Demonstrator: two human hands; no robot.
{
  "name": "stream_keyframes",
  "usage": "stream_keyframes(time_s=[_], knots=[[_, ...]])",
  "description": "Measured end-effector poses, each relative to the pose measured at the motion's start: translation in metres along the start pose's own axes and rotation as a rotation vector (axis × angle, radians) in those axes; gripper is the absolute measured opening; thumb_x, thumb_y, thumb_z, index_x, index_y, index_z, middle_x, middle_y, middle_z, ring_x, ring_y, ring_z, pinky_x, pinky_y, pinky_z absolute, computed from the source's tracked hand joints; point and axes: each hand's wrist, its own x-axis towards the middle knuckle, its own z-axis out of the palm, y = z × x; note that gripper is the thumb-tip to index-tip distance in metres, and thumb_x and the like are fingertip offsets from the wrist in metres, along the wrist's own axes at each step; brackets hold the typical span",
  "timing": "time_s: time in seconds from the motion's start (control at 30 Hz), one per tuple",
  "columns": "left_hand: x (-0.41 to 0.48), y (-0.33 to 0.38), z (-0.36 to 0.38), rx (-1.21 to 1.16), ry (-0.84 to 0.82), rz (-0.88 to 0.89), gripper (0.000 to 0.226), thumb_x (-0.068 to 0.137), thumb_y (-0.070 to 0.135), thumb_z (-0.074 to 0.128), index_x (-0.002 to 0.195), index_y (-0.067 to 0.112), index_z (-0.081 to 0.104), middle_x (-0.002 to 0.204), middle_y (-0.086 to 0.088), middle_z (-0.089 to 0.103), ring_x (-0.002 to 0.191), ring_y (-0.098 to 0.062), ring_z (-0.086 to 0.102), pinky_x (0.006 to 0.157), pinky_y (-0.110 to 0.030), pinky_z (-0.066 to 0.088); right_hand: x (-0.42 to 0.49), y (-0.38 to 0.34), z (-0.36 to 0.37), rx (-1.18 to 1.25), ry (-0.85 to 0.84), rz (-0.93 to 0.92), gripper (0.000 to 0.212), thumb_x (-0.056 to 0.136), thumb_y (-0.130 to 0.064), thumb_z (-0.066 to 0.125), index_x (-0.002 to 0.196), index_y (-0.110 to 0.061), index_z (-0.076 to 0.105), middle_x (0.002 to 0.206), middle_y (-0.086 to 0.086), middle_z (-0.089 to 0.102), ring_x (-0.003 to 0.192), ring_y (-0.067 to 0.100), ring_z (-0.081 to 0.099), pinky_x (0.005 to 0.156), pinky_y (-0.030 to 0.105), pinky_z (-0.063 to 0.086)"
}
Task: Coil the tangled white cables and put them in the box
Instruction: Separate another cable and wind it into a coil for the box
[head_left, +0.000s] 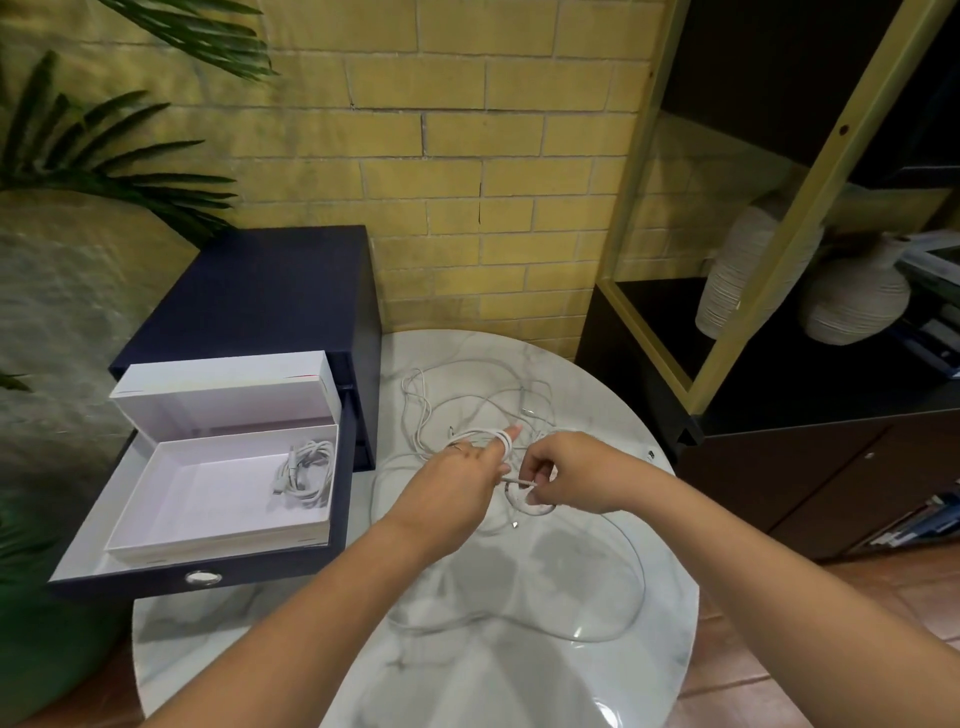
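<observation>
Forearms reached in from the near edge over the marble surface (519, 649). The left hand (467, 462) acted as a spool: several turns of the half-wound cable (493, 438) sat round its outstretched fingers (511, 434), while the rest of that hand looked curled to hold the loops. The right hand (566, 473) was closed in a pinch on the same cable just beside the left hand, apparently feeding it. Whether the left thumb pinned the end could not be told.

Beyond the hands, the tangle (467, 400) of thin white leads sprawled loose on the surface, strands crossing one another. To the left, the white box (208, 540) sat open in a pulled-out navy drawer (197, 577), with one finished coil (306, 473) lying in its right-hand part.

These leads looked light, limp and a little springy, so loops would likely slacken if not pinched, and smooth sheathing could slide through a loose grip. The small plugs seemed the delicate parts. Holding near a free end and drawing it gently out of the knot, rather than tugging mid-length, would probably avoid tightening the snarl.
</observation>
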Motion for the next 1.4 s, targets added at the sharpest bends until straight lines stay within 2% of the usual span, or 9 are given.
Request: stream_keyframes(time_s=[0.17,0.27,0.33,0.53,0.7,0.87,1.0,1.23,1.4], knots=[[0.004,-0.003,-0.004,0.005,-0.075,-0.022,0.050,0.103,0.026,0.032,0.151,0.022,0.019,0.120,-0.007,0.062,0.113,-0.024,0.054,0.090,-0.031,0.041,0.001,0.000,0.006,0.391,0.007,0.038,0.004,0.090,-0.011,0.063,0.089,-0.014,0.064,0.082,0.000,0.060,0.066,0.007,0.062,0.067,0.021,0.054],[0.003,-0.001,-0.011,-0.105,-0.158,-0.062,0.029,0.104,0.033,0.029,0.118,0.014,0.045,0.104,-0.006,0.059,0.100,-0.024,0.055,0.076,-0.028,0.036,0.004,0.002,0.010,0.636,0.128,0.044,0.010,0.091,-0.003,0.059,0.088,-0.011,0.063,0.077,0.000,0.055,0.063,0.010,0.063,0.072,0.028,0.058],[0.003,-0.002,-0.014,-0.159,-0.182,-0.076,0.024,0.103,0.036,0.029,0.094,0.018,0.040,0.089,0.001,0.051,0.086,-0.020,0.051,0.071,-0.028,0.033,0.004,0.000,0.009,0.778,0.147,0.045,0.009,0.092,-0.003,0.058,0.091,-0.011,0.062,0.077,0.003,0.059,0.062,0.009,0.060,0.064,0.024,0.054],[0.006,-0.010,-0.017,-0.293,-0.127,-0.164,0.030,0.102,0.038,0.030,0.082,0.017,0.040,0.080,0.003,0.050,0.073,-0.015,0.049,0.071,-0.037,0.045,0.003,-0.008,0.005,1.150,0.066,0.095,0.017,0.095,-0.024,0.057,0.106,-0.011,0.059,0.090,0.008,0.065,0.058,0.007,0.049,0.063,0.023,0.044],[0.006,-0.007,-0.021,-0.478,-0.050,-0.329,0.031,0.103,0.031,0.037,0.074,0.020,0.036,0.070,0.005,0.045,0.062,-0.010,0.040,0.058,-0.029,0.033,0.003,-0.001,0.007,1.048,0.101,0.037,0.021,0.099,-0.024,0.049,0.118,-0.021,0.056,0.108,0.001,0.069,0.091,0.014,0.062,0.084,0.029,0.046],[0.008,-0.002,-0.026,-0.686,-0.041,-0.421,0.025,0.101,0.029,0.040,0.085,0.012,0.049,0.071,0.004,0.046,0.062,-0.011,0.040,0.060,-0.029,0.034,0.016,0.016,0.030,0.380,0.108,-0.032,0.052,0.094,-0.009,0.055,0.141,-0.025,0.041,0.138,-0.005,0.045,0.114,0.010,0.051,0.086,0.014,0.041],[0.010,0.004,-0.035,-0.766,0.005,-0.411,0.030,0.102,0.031,0.039,0.076,0.017,0.043,0.069,0.007,0.042,0.062,-0.010,0.038,0.061,-0.028,0.033,0.040,0.040,0.047,0.133,0.131,0.053,0.043,0.093,-0.018,0.060,0.135,-0.021,0.052,0.139,0.002,0.049,0.125,0.019,0.049,0.100,0.023,0.038],[0.007,0.001,-0.043,-0.724,0.091,-0.396,0.034,0.102,0.036,0.037,0.076,0.014,0.038,0.067,0.005,0.037,0.059,-0.010,0.034,0.053,-0.021,0.030,0.049,0.052,0.035,0.456,0.383,0.090,0.022,0.097,-0.007,0.048,0.089,-0.011,0.068,0.081,0.004,0.067,0.072,0.014,0.059,0.069,0.025,0.048],[0.005,-0.003,-0.039,-0.684,0.097,-0.428,0.035,0.102,0.037,0.035,0.079,0.012,0.038,0.066,0.004,0.037,0.058,-0.012,0.033,0.052,-0.022,0.031,0.046,0.037,0.006,0.769,0.426,0.094,0.021,0.102,-0.016,0.042,0.105,-0.010,0.062,0.078,0.008,0.066,0.065,0.021,0.065,0.060,0.024,0.053]])
